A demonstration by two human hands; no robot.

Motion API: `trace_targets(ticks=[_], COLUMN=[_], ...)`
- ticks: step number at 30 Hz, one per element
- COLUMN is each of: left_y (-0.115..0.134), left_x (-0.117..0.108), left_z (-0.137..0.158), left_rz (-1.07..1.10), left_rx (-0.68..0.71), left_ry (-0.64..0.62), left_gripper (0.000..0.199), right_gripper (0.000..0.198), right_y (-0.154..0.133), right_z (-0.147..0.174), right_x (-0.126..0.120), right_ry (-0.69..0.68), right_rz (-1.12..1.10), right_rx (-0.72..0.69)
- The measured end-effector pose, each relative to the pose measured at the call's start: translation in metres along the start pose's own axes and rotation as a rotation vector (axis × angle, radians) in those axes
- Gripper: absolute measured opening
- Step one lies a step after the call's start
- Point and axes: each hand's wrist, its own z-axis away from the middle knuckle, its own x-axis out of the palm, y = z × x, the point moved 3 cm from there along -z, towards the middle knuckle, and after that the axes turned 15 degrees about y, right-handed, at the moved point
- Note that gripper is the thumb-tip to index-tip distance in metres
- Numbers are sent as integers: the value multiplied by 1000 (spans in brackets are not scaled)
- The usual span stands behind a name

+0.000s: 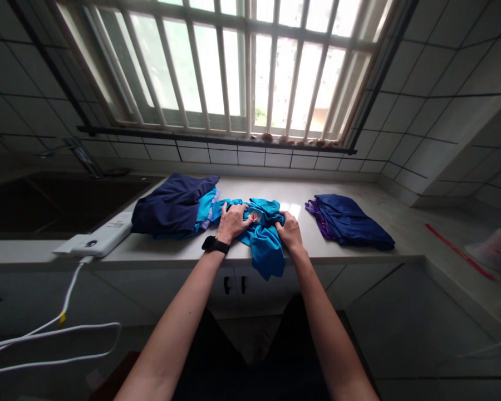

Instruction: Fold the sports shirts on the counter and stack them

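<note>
A bright blue garment [267, 245] lies bunched on the white counter, one corner hanging over the front edge. On its left part rests my left hand [234, 221], fingers bent onto the cloth beside a pale label with a red mark. My right hand [290, 230] has its fingers closed round the garment's right edge. To the left sits a pile of dark navy and blue clothes [171, 206], close against the garment. Off to the right lies a folded dark blue garment [350, 220] with purple cloth [319, 220] showing at its side.
A white power strip [104, 236] with a white cable [73, 284] lies at the counter's front left. Behind it are a dark sink [67, 200] and a tap [83, 156]. A red strip [459, 252] lies on the right counter. A barred window [234, 72] is ahead.
</note>
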Motion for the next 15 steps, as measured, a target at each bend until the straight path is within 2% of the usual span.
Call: trace_targets(ticks=[15], left_y=[-1], left_x=[1], left_z=[1], left_rz=[0], left_rx=[5], left_ry=[-13], left_gripper=[36], right_gripper=[26], right_y=[1], right_z=[0], right_x=[0], right_ry=[11], right_rz=[-29], right_rx=[-2])
